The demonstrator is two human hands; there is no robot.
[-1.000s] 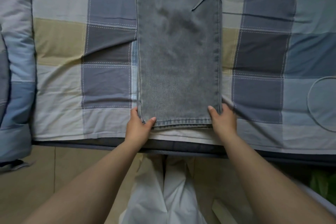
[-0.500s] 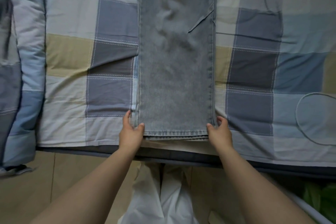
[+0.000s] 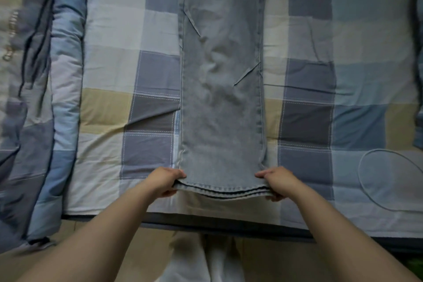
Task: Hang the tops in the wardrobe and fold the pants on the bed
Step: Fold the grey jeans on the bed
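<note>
Hem corners gripped
Left hand (image 3: 163,181) at 7 o'clock and right hand (image 3: 278,182) at 5 o'clock pinch the long pale-grey denim pants (image 3: 223,98) on the checked patchwork bed cover (image 3: 109,71).

Checked sheet (image 3: 128,107) in blue, grey, beige covers the bed; rolled duvet (image 3: 45,121) at left edge; thin cable loop (image 3: 364,181) at right; tan floor (image 3: 146,249) below. Dim light.

Matt, faded denim pants (image 3: 222,98) lie on a soft, creased cotton bedsheet (image 3: 343,52).
</note>
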